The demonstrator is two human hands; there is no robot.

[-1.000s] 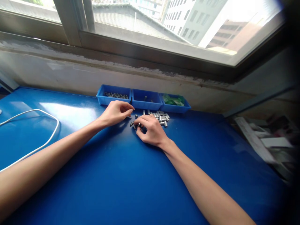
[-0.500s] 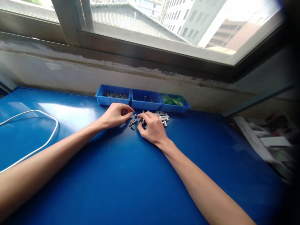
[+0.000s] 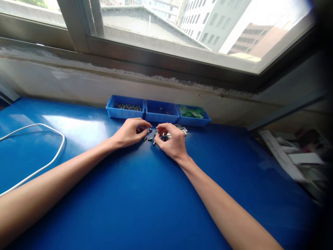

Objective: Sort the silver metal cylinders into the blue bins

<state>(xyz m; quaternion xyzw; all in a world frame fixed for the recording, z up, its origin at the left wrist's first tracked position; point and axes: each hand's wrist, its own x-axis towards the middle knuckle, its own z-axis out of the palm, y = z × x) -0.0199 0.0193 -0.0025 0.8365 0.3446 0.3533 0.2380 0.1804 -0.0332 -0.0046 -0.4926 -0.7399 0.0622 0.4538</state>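
Note:
My left hand (image 3: pixel 130 132) pinches a small dark screw (image 3: pixel 150 130) between thumb and forefinger, low over the blue table. Just to its right, my right hand (image 3: pixel 173 140) is curled, its thumb and fingertips drawn toward each other; a tiny dark piece shows at the tips, too small to name. A few loose screws (image 3: pixel 150 139) lie on the table between the hands. Silvery metal pieces (image 3: pixel 185 131) lie in a pile behind my right hand, which covers most of them.
Three joined blue bins stand along the wall: the left bin (image 3: pixel 110 110) holds many small metal parts, the middle bin (image 3: pixel 151 117) a few pieces, the right bin (image 3: pixel 206 120) green plastic bags (image 3: pixel 191 111). A white cable (image 3: pixel 63 139) curves across the table's left side, below a window.
My left hand has moved slightly right and down and now has a screw at its fingertips. My right hand's fingers have arched higher, and the loose screws between the hands have shifted.

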